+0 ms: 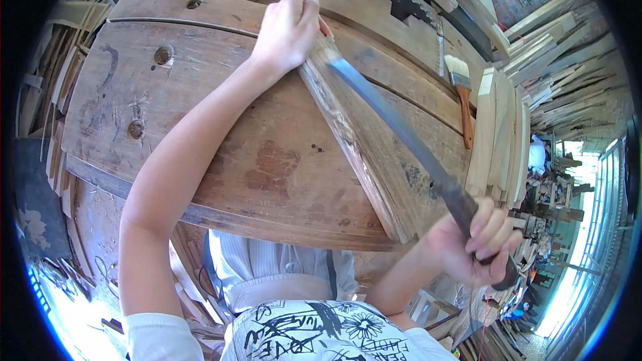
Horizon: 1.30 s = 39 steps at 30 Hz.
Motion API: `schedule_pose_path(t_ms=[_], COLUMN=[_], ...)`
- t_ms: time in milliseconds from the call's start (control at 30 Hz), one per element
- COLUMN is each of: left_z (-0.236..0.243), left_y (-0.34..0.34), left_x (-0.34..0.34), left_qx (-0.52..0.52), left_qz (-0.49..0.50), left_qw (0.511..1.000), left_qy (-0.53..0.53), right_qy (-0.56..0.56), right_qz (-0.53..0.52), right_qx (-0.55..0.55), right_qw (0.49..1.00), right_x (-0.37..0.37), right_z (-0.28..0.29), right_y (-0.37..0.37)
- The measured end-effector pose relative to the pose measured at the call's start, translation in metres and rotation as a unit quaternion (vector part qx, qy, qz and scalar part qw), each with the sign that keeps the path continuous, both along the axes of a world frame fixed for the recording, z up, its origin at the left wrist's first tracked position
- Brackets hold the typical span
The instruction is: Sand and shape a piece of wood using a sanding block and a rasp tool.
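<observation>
White printed shirt nearest | right hand wrapped round handle of long-bladed tool | left hand at far end of wooden strip, finger closure unclear | strip slanted on bench | likely stiff, fairly light, splintery-edged; best held at end, clear of tool

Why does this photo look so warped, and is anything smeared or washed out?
In the head view, the fisheye lens bends the workbench edges and leaves dark corners; also in the head view, the long blade in the right hand is blurred, probably by motion, and the bright opening at right is washed out.
</observation>
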<state>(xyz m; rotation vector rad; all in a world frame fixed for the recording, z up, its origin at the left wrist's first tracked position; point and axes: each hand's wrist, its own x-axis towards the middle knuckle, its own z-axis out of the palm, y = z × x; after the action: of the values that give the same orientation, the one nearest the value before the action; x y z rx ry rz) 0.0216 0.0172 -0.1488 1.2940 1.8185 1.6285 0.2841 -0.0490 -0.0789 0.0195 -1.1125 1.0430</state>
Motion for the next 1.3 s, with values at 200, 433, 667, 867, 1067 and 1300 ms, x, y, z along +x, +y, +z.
schedule_pose_path(t_ms=[200,433,667,867,1067,1300], left_z=[0.003,0.0,0.005,0.002,0.009,0.029], left_y=[0.006,0.001,0.002,0.001,0.003,-0.023], left_x=[0.008,0.002,0.006,0.003,-0.015,-0.056], left_qx=[0.025,0.029,0.025,0.022,0.033,-0.116], left_qz=[-0.016,-0.023,-0.033,-0.046,-0.16,-0.368], left_qw=[0.999,0.999,0.999,0.998,0.985,0.912], left_qy=[-0.011,-0.009,-0.016,-0.026,-0.052,0.136], right_qy=[0.004,-0.004,0.002,-0.025,0.105,0.134], right_qz=[-0.019,-0.027,-0.045,-0.022,-0.024,-0.013], right_qx=[0.004,-0.001,-0.012,0.012,-0.048,-0.066], right_qw=[1.0,1.0,0.999,0.999,0.993,0.989], right_x=[-0.004,-0.014,-0.011,-0.014,0.033,0.084], right_z=[0.004,0.002,0.009,0.005,0.003,0.002], right_y=[-0.004,-0.003,-0.008,0.006,0.008,-0.02])
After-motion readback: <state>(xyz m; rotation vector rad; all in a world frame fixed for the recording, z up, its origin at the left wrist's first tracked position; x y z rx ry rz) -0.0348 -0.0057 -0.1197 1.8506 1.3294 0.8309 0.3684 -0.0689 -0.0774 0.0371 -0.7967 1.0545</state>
